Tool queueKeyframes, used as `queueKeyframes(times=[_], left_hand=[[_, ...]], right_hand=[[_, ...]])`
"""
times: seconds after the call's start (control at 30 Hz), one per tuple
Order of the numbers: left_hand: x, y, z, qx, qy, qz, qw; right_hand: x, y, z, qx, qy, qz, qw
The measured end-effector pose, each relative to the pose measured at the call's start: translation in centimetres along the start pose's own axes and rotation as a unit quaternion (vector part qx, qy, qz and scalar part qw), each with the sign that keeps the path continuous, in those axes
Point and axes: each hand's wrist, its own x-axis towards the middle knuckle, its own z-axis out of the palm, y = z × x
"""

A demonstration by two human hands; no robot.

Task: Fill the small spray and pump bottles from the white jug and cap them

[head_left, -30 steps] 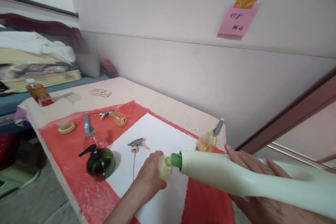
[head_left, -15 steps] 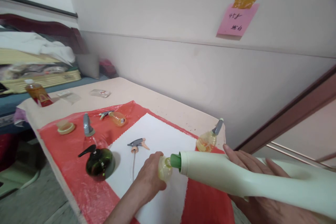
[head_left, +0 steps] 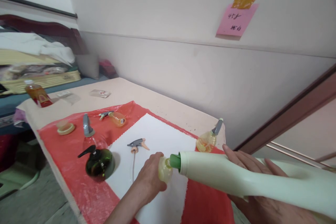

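My left hand (head_left: 152, 176) is wrapped round a small clear yellowish bottle (head_left: 165, 173) with no sprayer on it, above a white sheet. My right hand (head_left: 258, 182) holds a large pale green jug (head_left: 217, 169) by its handle side, tilted nearly level, fingers over the top and the rest beneath. The jug's dark green spout (head_left: 175, 161) meets the bottle's mouth. On the sheet to the left lies a loose grey and peach trigger sprayer head (head_left: 137, 145) with its tube. Whether liquid is flowing I cannot tell.
A dark green pump bottle (head_left: 99, 163) stands left, before a clear spray bottle (head_left: 89, 129). Another spray bottle (head_left: 117, 118) lies on the red plastic sheet (head_left: 86, 196). A yellowish spray bottle (head_left: 208, 140) stands near the wall. An amber liquid bottle (head_left: 39, 94) is at the far left corner.
Almost nothing differs. Both hands keep the bottle and jug in the same place; the liquid level inside the small bottle is too unclear to compare.
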Motion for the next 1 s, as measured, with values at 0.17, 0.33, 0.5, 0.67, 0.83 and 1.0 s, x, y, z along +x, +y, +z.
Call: queueKeyframes(times=[0.17, 0.33, 0.5, 0.67, 0.83, 1.0], left_hand=[[0.11, -0.14, 0.02, 0.001, 0.003, 0.002, 1.000], [-0.12, -0.03, -0.06, -0.004, -0.002, 0.003, 1.000], [-0.18, 0.12, -0.11, -0.002, -0.001, 0.000, 1.000], [-0.07, -0.04, -0.03, -0.003, 0.000, -0.005, 1.000], [0.01, -0.56, 0.14, -0.009, 0.007, 0.014, 1.000], [-0.13, -0.18, -0.14, -0.023, -0.003, 0.010, 1.000]], right_hand=[[0.06, 0.02, -0.09, -0.016, 0.006, -0.015, 1.000], [-0.02, -0.01, -0.07, -0.018, 0.005, -0.013, 1.000], [-0.20, 0.02, 0.08, -0.015, 0.013, -0.017, 1.000], [-0.26, 0.08, -0.03, -0.015, 0.013, -0.016, 1.000], [0.04, -0.01, -0.18, -0.024, 0.007, -0.019, 1.000], [0.12, 0.01, -0.34, -0.027, 0.006, -0.013, 1.000]])
